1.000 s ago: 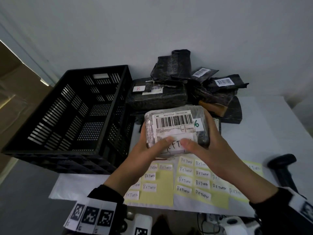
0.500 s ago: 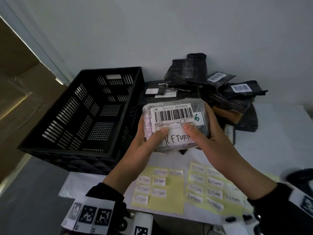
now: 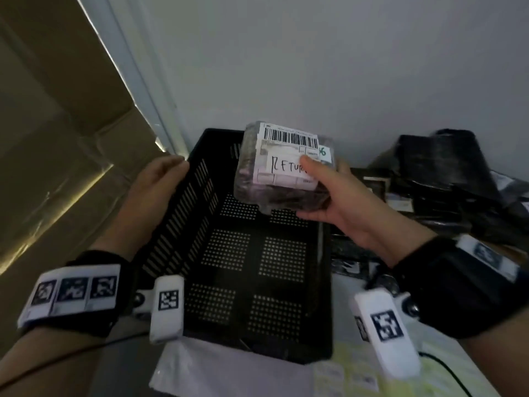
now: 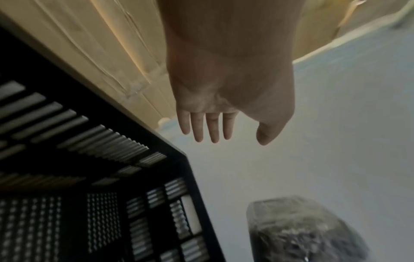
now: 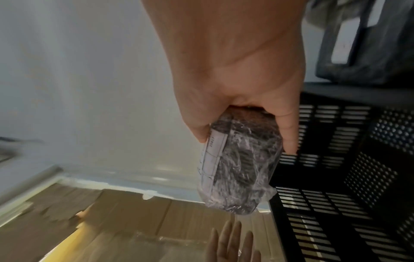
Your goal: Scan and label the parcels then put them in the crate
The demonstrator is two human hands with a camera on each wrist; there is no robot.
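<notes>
My right hand (image 3: 323, 193) grips a plastic-wrapped dark parcel (image 3: 274, 167) with a barcode label and a handwritten RETURN sticker, thumb on the sticker, fingers underneath. It hangs above the far end of the black slatted crate (image 3: 197, 202), whose perforated floor holds nothing. The right wrist view shows the same parcel (image 5: 241, 164) pinched between thumb and fingers beside the crate wall (image 5: 336, 141). My left hand (image 3: 160, 179) floats over the crate's left rim, fingers straight (image 4: 208, 124), holding nothing; the parcel (image 4: 302, 230) shows low in that view.
A heap of black bagged parcels (image 3: 446, 173) lies right of the crate. Yellow backing sheets with RETURN stickers (image 3: 357, 376) lie at the near table edge. Cardboard boxes (image 3: 57, 138) stand to the left, a pale wall (image 3: 315, 67) behind.
The left hand let go of the parcel and moved left over the crate rim. The right hand alone carried the parcel left, from above the sticker sheets to above the crate.
</notes>
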